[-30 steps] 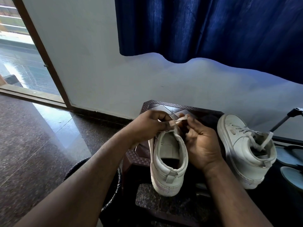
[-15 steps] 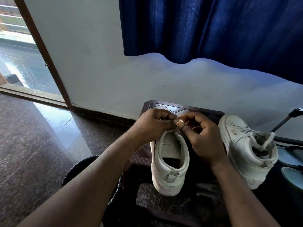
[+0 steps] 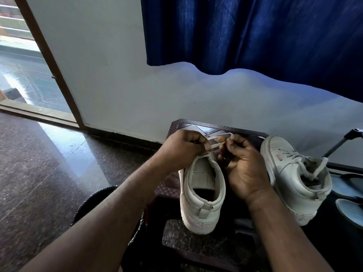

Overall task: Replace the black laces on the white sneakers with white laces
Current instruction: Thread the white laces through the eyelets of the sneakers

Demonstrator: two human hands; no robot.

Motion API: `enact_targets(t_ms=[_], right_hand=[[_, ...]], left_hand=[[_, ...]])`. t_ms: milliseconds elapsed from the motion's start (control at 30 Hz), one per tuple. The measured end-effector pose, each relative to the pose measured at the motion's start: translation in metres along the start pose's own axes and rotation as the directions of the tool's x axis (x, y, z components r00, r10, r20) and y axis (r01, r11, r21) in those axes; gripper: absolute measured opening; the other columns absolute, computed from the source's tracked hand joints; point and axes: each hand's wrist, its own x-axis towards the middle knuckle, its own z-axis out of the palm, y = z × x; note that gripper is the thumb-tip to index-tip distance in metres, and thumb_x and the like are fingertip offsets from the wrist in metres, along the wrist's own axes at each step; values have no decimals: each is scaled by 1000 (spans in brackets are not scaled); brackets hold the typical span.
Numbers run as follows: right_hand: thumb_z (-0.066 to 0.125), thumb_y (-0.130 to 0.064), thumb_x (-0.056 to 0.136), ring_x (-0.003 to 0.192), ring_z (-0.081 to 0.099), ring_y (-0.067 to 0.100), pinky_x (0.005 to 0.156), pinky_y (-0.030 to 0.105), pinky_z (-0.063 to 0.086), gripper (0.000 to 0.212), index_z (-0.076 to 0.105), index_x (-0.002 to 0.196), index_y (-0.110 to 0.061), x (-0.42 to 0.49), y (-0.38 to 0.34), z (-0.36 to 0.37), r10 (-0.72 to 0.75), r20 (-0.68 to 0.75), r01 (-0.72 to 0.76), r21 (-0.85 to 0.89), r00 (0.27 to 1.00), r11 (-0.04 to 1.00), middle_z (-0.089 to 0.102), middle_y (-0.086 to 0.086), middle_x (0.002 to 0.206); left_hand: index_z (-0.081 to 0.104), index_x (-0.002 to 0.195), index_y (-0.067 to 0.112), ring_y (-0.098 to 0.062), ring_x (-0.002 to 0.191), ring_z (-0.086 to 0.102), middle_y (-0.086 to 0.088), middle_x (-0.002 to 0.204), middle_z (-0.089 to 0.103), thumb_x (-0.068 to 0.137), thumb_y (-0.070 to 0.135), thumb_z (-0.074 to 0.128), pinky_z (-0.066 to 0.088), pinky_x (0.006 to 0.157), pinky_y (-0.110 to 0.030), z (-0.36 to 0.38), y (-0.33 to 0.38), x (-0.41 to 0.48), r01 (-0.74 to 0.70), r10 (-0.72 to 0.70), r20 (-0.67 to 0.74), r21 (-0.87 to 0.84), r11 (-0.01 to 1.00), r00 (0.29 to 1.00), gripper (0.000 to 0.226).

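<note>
**Q:** Polished speckled floor (image 3: 39,163) fills the lower left of the frame, a pale wall (image 3: 117,75) the middle, a blue curtain (image 3: 255,36) the upper right and an open doorway (image 3: 17,75) the upper left. What carries the work?

**A:** A dark patterned counter (image 3: 198,125) set against the wall, just right of centre. The near sneaker (image 3: 202,193) lies in front of it, heel toward the viewer and toe hidden under the hands. Whether it rests on the counter cannot be told.

**Q:** Why are the hands so close together?

**A:** Both work one white lace (image 3: 215,141) above the tongue. The left hand (image 3: 182,152) has a narrow grip, fingers curled and pinching one end of a small loop. The right hand (image 3: 243,167) pinches the other end between thumb and fingertips. The heel-near pose probably brings the top eyelets under the fingertips, and the short loop keeps the lace taut for threading or knotting.

**Q:** And the other shoe?

**A:** The second sneaker (image 3: 294,177) stands at the right of the frame, just beside the right hand. It already carries a pale lace (image 3: 317,168), loose at the top. No black lace is visible, so the job appears near its end.
</note>
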Motion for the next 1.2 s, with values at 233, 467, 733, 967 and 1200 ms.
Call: enact_targets(t_ms=[233, 467, 733, 967, 1200], right_hand=[[56, -2, 95, 73, 61, 6, 67, 25, 43, 26, 62, 99, -27, 9, -29, -22, -235, -184, 245, 38, 955, 969, 73, -8, 90], [71, -53, 82, 96, 65, 21, 94, 37, 54, 38, 67, 111, -28, 8, 3, -23, -615, 59, 272, -927, 786, 259, 51, -1, 114], [55, -43, 93, 82, 59, 24, 82, 48, 49, 31, 67, 71, -24, 9, 10, -14, -364, 349, 471, -815, 863, 337, 63, -8, 76], [67, -28, 90, 73, 51, 17, 71, 31, 41, 25, 67, 67, -19, -2, -4, -8, -95, 228, 178, -376, 969, 909, 58, 7, 74], [58, -30, 94, 72, 56, 14, 78, 31, 46, 17, 58, 82, -18, 8, -32, -25, -108, 136, 94, 112, 985, 989, 59, -2, 73]], left_hand=[[77, 82, 14, -13, 58, 47, 2, 64, 57, 92, 22, 75, 39, 60, -22, -4, 5, -3, 70, -71, -20, -61, 996, 997, 13], [76, 76, 18, -8, 56, 50, 5, 65, 63, 89, 31, 81, 39, 53, -19, -2, 7, -6, 33, -32, 9, -128, 991, 999, 19], [78, 82, 16, -9, 67, 61, 0, 76, 73, 90, 25, 80, 47, 64, -23, -4, 7, -6, 1, 5, 55, -117, 993, 998, 13], [75, 78, 20, -12, 62, 52, 4, 70, 64, 89, 21, 77, 41, 67, -28, -19, 3, -4, 43, -34, 82, -104, 994, 996, 11], [73, 94, 4, -16, 87, 59, -8, 91, 72, 92, -6, 64, 47, 70, -16, -63, -18, -10, 144, -141, 131, -12, 989, 981, 14]])
